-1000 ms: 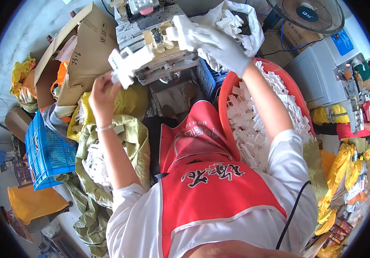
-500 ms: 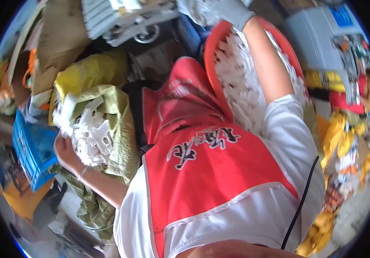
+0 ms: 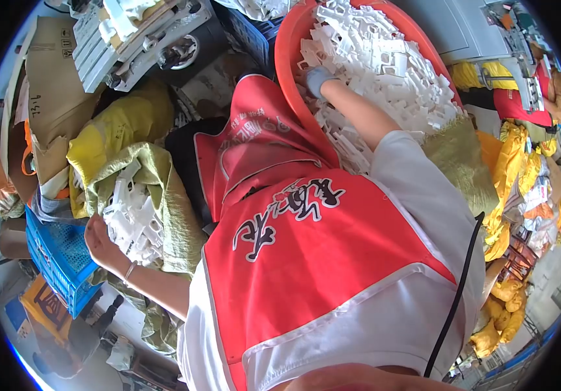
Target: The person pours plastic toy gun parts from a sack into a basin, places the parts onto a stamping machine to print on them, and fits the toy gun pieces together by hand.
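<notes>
My right hand (image 3: 320, 81), in a grey glove, reaches into a big red tub (image 3: 288, 52) heaped with white plastic parts (image 3: 384, 58), several of them shaped like toy pistols. It is down at the parts close to the tub's inner left wall, and its fingertips are hidden. At the left, my bare left hand (image 3: 101, 242) hovers at the mouth of a pale green woven sack (image 3: 182, 225). Nothing shows in it and its fingers are loosely apart. More white parts (image 3: 134, 215) fill the sack.
A blue plastic crate (image 3: 59, 267) stands left of the sack, with a yellow sack (image 3: 121, 124) behind it. A slatted machine table (image 3: 147, 45) carries more white parts. Cardboard (image 3: 59, 98) leans at the far left. Another person's red clothing (image 3: 521, 107) shows at the right.
My right hand has come down from beyond the tub's far end onto the parts inside. A blurred white part near my left hand is gone from there. The view has shifted.
</notes>
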### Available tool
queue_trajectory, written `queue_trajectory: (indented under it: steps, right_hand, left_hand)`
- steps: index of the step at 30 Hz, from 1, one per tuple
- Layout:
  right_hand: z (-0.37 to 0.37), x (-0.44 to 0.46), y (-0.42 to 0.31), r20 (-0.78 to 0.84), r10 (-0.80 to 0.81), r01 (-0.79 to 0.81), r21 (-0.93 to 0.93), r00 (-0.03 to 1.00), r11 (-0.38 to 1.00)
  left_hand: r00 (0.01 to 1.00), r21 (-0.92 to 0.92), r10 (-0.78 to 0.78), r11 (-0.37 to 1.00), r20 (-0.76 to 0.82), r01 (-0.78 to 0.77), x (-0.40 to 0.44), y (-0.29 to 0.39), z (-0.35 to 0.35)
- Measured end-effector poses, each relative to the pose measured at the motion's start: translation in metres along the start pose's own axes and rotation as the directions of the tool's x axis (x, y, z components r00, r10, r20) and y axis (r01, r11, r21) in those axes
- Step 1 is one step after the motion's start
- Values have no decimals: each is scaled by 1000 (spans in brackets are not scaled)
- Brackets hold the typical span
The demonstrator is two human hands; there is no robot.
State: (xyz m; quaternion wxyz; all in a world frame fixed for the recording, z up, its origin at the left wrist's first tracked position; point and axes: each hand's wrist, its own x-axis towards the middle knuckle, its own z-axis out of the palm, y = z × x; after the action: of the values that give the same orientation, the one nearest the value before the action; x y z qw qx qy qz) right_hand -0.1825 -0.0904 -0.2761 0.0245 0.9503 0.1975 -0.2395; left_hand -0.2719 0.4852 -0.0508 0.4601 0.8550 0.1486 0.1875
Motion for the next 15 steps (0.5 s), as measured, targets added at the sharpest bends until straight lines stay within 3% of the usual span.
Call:
queue_trajectory:
  steps: [1, 3, 4, 5, 6, 7, 9, 10, 12, 14, 15]
  right_hand:
    - [-5, -4, 0, -7, 6, -6, 2, 1000, 1000]
    - [-39, -26, -6, -86, 213, -203, 105, 973, 973]
    - [-48, -33, 1, -86, 219, -210, 103, 972, 972]
    - [-53, -45, 10, -203, 247, -137, 443, 947, 886]
    - [-52, -57, 19, -298, 313, -6, 717, 902, 697]
    - [-46, -66, 27, -294, 320, -14, 717, 900, 697]
    - [-29, -81, 44, -248, 440, 134, 953, 863, 273]
    - [-21, -90, 49, -250, 446, 134, 952, 860, 276]
    - [-4, -105, 57, -167, 420, -151, 767, 892, 624]
    - [15, -97, 67, -168, 379, -100, 798, 910, 594]
    - [-6, -97, 63, -98, 293, -139, 711, 951, 689]
  left_hand:
    - [999, 5, 17, 1000, 30, -17, 3, 2, 8]
    - [995, 2, 31, 999, 90, -32, 7, 4, 18]
    - [993, -22, 38, 999, 109, -36, 8, 4, 23]
    - [993, -26, 39, 999, 115, -36, 8, 5, 27]
    - [993, 13, 16, 1000, 114, -17, 9, 5, 30]
    - [994, 51, -6, 999, 112, 0, 9, 5, 34]
    - [991, 2, 2, 1000, 137, -2, 12, -1, 42]
    - [988, -42, 10, 999, 154, -3, 15, -3, 47]
    - [988, -57, 6, 998, 157, 3, 17, 7, 61]
    - [979, -42, -3, 999, 204, 11, 22, 29, 73]
    - [976, -162, 34, 987, 215, 1, 29, 24, 77]
